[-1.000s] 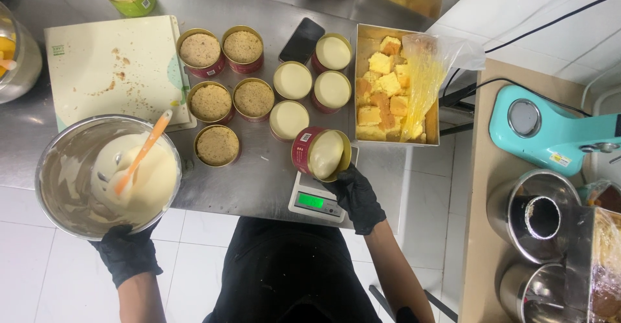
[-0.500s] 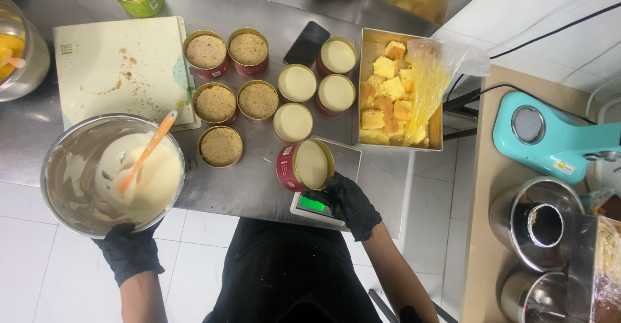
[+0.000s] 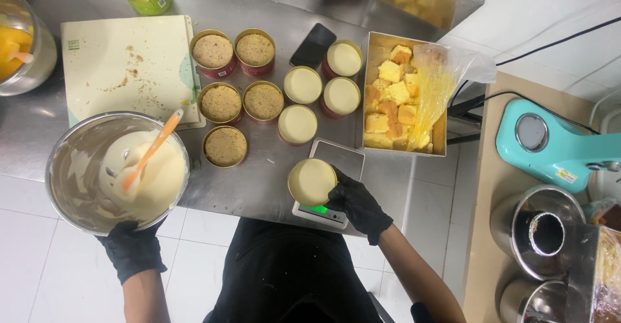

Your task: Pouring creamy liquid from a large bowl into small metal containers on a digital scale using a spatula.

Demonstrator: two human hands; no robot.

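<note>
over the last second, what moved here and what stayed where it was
The right hand has carried the cream-filled tin down and toward the person, from above the counter onto the small digital scale, keeping its grip on the tin's side. The left hand still holds the steel mixing bowl with the orange spatula in it. The other filled tins and the cake tray stayed put.
</note>
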